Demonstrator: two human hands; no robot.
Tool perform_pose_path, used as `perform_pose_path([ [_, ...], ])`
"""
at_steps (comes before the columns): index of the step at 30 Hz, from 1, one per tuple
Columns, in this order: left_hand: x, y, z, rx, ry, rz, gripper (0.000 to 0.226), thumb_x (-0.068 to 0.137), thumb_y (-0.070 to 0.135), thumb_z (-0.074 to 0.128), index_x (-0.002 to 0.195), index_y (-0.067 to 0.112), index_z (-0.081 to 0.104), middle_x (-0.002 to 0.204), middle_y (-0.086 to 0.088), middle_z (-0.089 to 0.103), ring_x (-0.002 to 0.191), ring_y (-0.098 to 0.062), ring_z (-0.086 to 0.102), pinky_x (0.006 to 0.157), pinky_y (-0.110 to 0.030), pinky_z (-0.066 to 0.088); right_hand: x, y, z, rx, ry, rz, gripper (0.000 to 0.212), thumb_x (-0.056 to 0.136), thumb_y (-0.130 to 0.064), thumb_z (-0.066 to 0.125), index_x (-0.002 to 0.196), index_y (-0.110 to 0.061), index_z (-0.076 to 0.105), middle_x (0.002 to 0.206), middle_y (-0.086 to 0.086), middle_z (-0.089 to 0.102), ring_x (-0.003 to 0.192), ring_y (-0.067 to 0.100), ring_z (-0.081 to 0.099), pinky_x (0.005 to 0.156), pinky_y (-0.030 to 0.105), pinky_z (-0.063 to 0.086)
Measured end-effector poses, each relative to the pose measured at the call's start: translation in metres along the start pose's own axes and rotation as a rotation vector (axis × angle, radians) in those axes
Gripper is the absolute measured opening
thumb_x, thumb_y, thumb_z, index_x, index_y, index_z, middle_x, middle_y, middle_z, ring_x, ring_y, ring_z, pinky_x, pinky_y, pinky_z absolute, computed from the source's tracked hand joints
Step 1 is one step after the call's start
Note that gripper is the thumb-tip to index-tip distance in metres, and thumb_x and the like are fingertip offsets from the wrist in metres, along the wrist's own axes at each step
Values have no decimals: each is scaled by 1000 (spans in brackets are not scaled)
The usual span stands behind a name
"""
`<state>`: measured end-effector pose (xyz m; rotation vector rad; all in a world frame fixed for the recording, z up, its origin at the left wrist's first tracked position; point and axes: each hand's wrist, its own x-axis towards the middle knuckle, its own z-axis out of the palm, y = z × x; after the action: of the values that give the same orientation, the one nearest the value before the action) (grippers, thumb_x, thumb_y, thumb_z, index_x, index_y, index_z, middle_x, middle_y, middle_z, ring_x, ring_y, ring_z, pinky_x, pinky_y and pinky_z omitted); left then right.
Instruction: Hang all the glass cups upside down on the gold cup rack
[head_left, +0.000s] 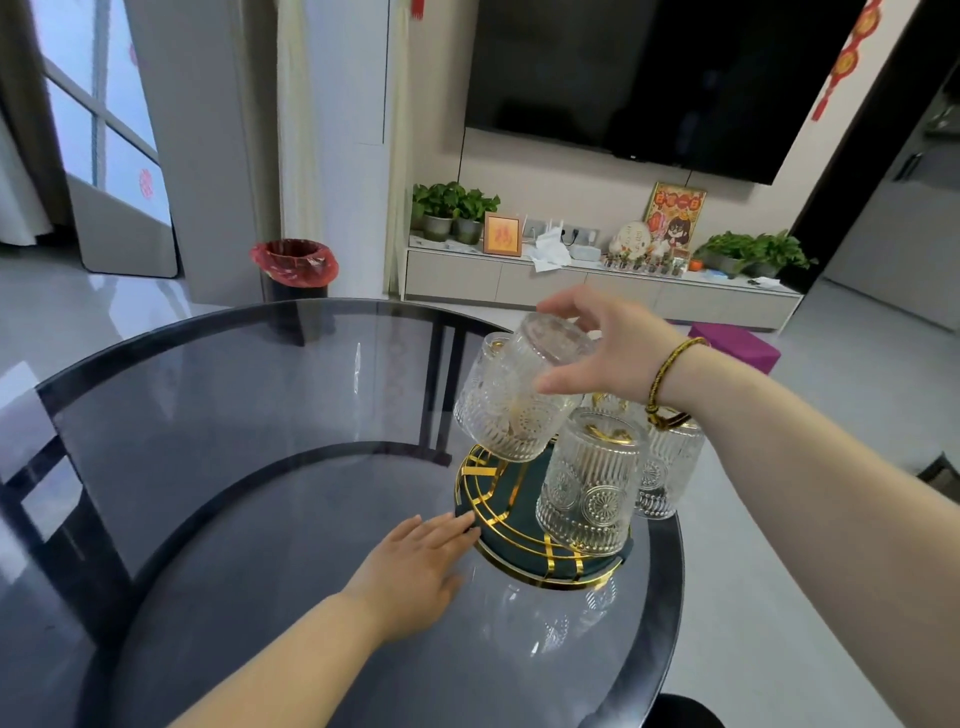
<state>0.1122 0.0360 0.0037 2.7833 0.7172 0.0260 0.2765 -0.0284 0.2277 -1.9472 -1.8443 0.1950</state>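
Note:
The gold cup rack with a dark green round base stands at the right side of a round glass table. My right hand grips the bottom of an upside-down embossed glass cup, tilted over the rack's left side. Another glass cup shows just behind it. An inverted glass cup hangs at the rack's front, and one more at the right, partly behind my wrist. My left hand lies flat on the table, fingertips touching the rack's base.
The dark glass tabletop extends to the left; its rim passes close by the rack on the right. Beyond it are a red-lined bin, a TV cabinet with plants, and a purple stool.

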Motion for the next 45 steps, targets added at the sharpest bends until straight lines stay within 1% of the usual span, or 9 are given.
perform_pose_path([
  [5, -2, -1, 5, -12, 2, -10, 51, 97, 33, 25, 141, 31, -1, 154, 12, -6, 141, -6, -4, 112, -28, -9, 5, 4, 19, -30, -54, -2, 71, 59, -34, 75, 121, -20, 42, 125, -2, 50, 100, 3, 37, 86, 20, 31],
  [9, -2, 0, 5, -19, 11, -11, 50, 97, 32, 24, 141, 31, 0, 154, 12, -6, 141, -6, -3, 114, -29, -7, 6, 6, 32, -54, -123, -20, 70, 62, -30, 75, 122, -18, 41, 130, 1, 47, 106, 5, 39, 82, 8, 26],
  [10, -2, 1, 4, -15, 13, -10, 50, 96, 32, 24, 141, 31, 0, 154, 12, -5, 141, -6, -3, 114, -29, -6, 6, 6, 35, -55, -136, -17, 70, 62, -29, 75, 122, -17, 40, 131, 1, 47, 111, 7, 40, 83, 8, 25],
  [13, -3, 1, 4, -11, 21, -11, 51, 96, 32, 25, 141, 31, 1, 154, 12, -5, 141, -6, -2, 115, -29, -6, 6, 6, 40, -69, -156, 7, 71, 63, -29, 74, 123, -18, 39, 132, 1, 45, 118, 14, 41, 88, 18, 29],
  [20, -4, -1, 8, -20, 64, -3, 51, 96, 35, 26, 140, 34, 2, 154, 15, -3, 141, -5, 1, 115, -28, -5, 6, 9, 45, -80, -183, 32, 71, 63, -30, 73, 124, -18, 38, 133, 3, 45, 119, 18, 42, 89, 22, 31],
  [35, -4, -5, 13, -10, 95, 2, 51, 95, 38, 25, 140, 36, 2, 152, 16, -4, 141, -5, 0, 111, -26, -8, 3, 12, 47, -69, -176, 14, 64, 65, -34, 71, 120, -21, 42, 132, 0, 46, 117, 15, 42, 90, 23, 32],
  [41, -6, -3, 9, -28, 122, -24, 50, 95, 39, 29, 139, 38, 6, 154, 15, 1, 141, -5, 5, 114, -27, -2, -4, 12, 45, -53, -129, -2, 62, 65, -37, 70, 120, -22, 43, 130, -1, 47, 110, 8, 39, 87, 22, 30],
  [43, -10, 0, 7, -46, 123, -56, 51, 94, 38, 31, 139, 37, 8, 154, 14, 5, 141, -5, 7, 115, -26, 2, -8, 11, 42, -45, -108, 10, 57, 68, -35, 68, 118, -22, 45, 129, 0, 47, 114, 11, 40, 91, 24, 31],
  [45, -17, 0, 7, -74, 145, -90, 50, 94, 37, 33, 139, 36, 12, 154, 14, 9, 140, -5, 9, 115, -26, 4, -14, 8, 40, -61, -40, -21, 49, 71, -32, 66, 115, -21, 48, 128, 2, 48, 120, 17, 38, 100, 29, 29],
])
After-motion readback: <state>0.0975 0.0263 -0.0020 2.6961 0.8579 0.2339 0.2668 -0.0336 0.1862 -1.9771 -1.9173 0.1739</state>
